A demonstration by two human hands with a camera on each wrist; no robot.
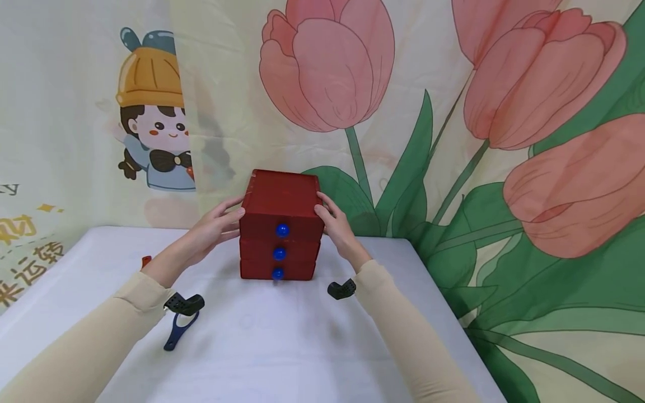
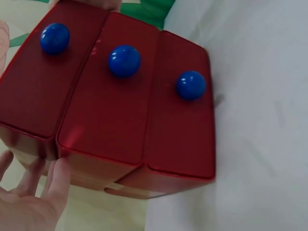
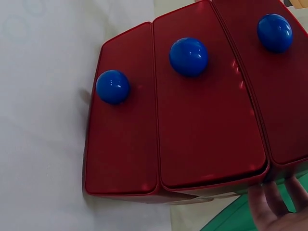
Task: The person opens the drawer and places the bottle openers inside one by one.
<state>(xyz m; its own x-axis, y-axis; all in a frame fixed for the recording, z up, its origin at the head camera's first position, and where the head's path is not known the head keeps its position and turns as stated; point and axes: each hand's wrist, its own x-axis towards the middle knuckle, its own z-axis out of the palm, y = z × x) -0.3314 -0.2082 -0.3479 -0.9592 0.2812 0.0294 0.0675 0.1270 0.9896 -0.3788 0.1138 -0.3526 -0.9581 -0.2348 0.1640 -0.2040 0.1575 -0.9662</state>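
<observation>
A stack of three dark red drawer boxes (image 1: 280,246) stands on the table, each with a round blue knob on its front. My left hand (image 1: 214,226) lies along the left side of the top box, fingers fairly straight and fingertips at its side. On the opposite side, my right hand (image 1: 339,229) touches the top box near its upper edge, fingers extended. The left wrist view shows the left fingertips (image 2: 58,175) by the seam between the top and middle boxes. In the right wrist view, the right fingertips (image 3: 269,192) sit under the top box's side.
A dark blue looped-handle tool (image 1: 176,334) lies on the white-covered table (image 1: 262,352) below my left wrist. Partly hidden behind that forearm is a small red object (image 1: 146,261). A tulip-printed cloth (image 1: 327,73) hangs behind the table.
</observation>
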